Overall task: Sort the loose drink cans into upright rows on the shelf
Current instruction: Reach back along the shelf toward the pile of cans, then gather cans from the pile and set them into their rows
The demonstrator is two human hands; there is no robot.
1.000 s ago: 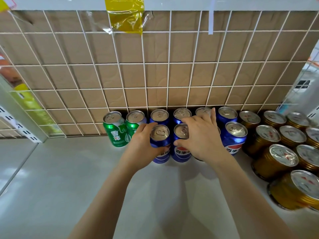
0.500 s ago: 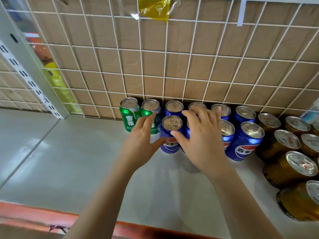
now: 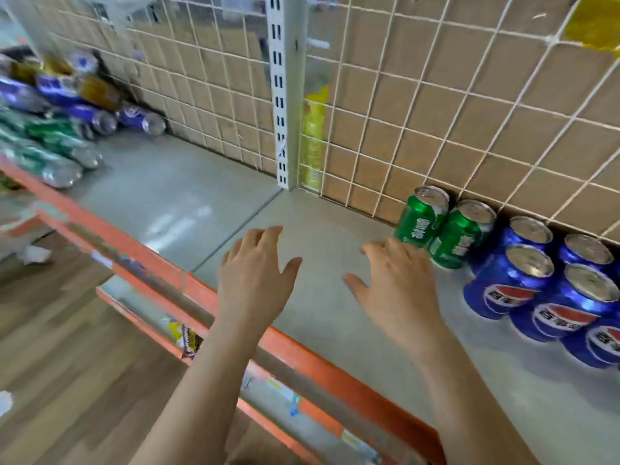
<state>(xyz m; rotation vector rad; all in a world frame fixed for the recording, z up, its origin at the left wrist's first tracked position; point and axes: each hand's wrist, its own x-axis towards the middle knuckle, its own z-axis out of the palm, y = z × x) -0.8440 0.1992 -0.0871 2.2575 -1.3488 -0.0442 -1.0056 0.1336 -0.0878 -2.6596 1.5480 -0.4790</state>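
Note:
Two green cans point(image 3: 443, 226) stand upright against the wire back grid on the right part of the grey shelf point(image 3: 322, 313). Right of them stand several blue cans point(image 3: 540, 280) in upright rows. A heap of loose green, blue and gold cans point(image 3: 63, 122) lies on its side at the far left of the shelf. My left hand point(image 3: 255, 280) hovers over the bare shelf with fingers spread, holding nothing. My right hand point(image 3: 399, 286) is also spread and empty, just left of the green cans.
A white slotted upright post point(image 3: 283, 95) divides the back grid. The shelf's orange front edge point(image 3: 208, 297) runs diagonally below my hands, with a lower shelf point(image 3: 174, 330) and wooden floor point(image 3: 60, 364) beneath. Yellow tape point(image 3: 597, 25) hangs at top right.
Both hands have let go of the blue cans and pulled back leftward, open. The view has swung left, bringing the heap of loose cans into sight.

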